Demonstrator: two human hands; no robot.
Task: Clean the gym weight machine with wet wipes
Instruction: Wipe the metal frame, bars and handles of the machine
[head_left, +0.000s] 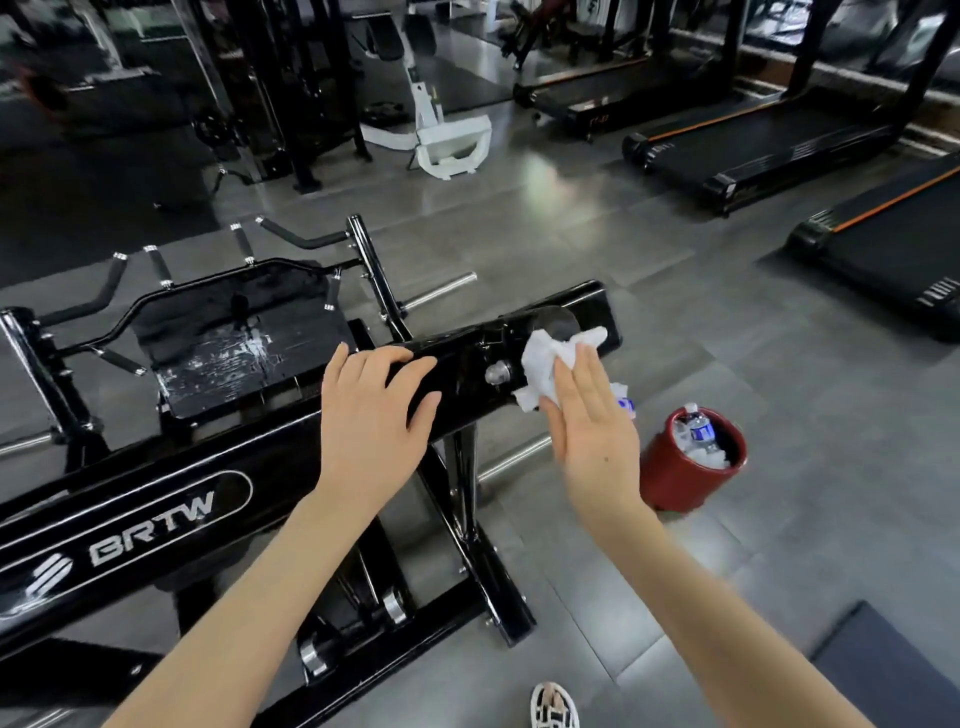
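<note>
Head view, left hand (371, 415) flat on machine (156, 499), right hand (592, 431) pressing wipe (545, 358)

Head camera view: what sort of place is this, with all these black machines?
Almost certainly a gym: black treadmills with orange trim line the right side, a black steel weight machine marked BRTW fills the foreground, and a white metal exercise frame stands behind.

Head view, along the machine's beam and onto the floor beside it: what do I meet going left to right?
BRTW logo → left hand → silver bolt → right hand pressing the wet wipe → red bin.
</note>
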